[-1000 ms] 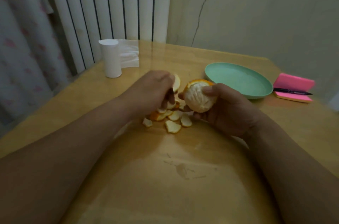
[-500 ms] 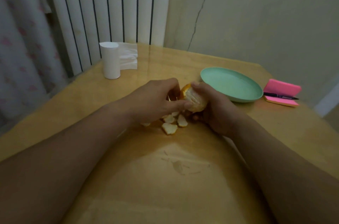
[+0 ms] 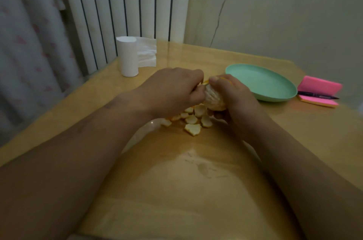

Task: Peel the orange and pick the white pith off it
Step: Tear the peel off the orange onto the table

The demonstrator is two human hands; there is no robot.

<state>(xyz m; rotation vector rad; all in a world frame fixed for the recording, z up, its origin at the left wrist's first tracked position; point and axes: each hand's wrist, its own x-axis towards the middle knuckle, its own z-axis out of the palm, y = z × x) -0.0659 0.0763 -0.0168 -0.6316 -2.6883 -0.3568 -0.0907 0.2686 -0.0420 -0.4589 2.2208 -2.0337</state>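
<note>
Since a second ago the left hand [image 3: 172,92] has come back against the orange [image 3: 214,99], fingers curled onto its top, where a rim of skin remains. Right hand [image 3: 235,102] grips the mostly bare orange just above the middle of the counter [image 3: 176,190]. Scraps [image 3: 192,128] lie beneath. Plate [image 3: 261,84], notes [image 3: 318,87] and pen [image 3: 318,95] sit toward the right edge; a tissue roll [image 3: 127,56] stands near the far left corner.

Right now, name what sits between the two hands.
The mostly peeled orange: the right hand grips it, the left hand pinches at its top. Head view.
</note>
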